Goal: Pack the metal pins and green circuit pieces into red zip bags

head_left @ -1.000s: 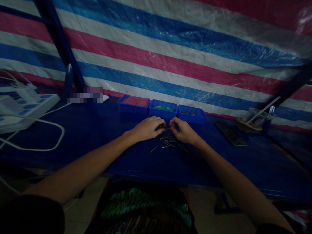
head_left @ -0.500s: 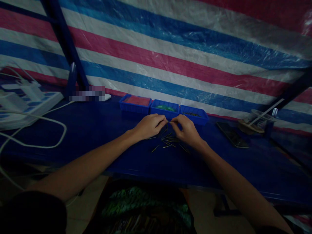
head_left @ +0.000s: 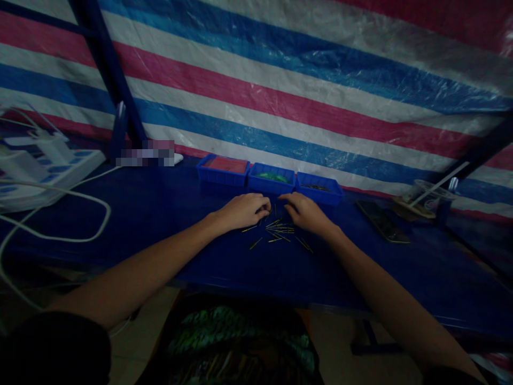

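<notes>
Several thin metal pins point(head_left: 276, 231) lie scattered on the blue table point(head_left: 160, 224) in front of me. My left hand point(head_left: 244, 210) rests just left of them with its fingers curled in; the dim light hides whether a pin is between the fingertips. Just right of the pile, my right hand point(head_left: 306, 212) lies palm down with its fingers stretched toward the left, nothing visibly in it. A small gap separates the two hands above the pins.
Three blue trays stand in a row behind the hands: one with red contents point(head_left: 222, 170), one with green point(head_left: 271, 179), one with dark pieces point(head_left: 318, 189). A phone point(head_left: 382, 221) and a plastic cup point(head_left: 425, 199) lie to the right. A white power strip point(head_left: 44, 171) with cables sits at left.
The hands were pinched together over the pins; now they have dropped to the table and drawn slightly apart, and the right hand's fingers have flattened.
</notes>
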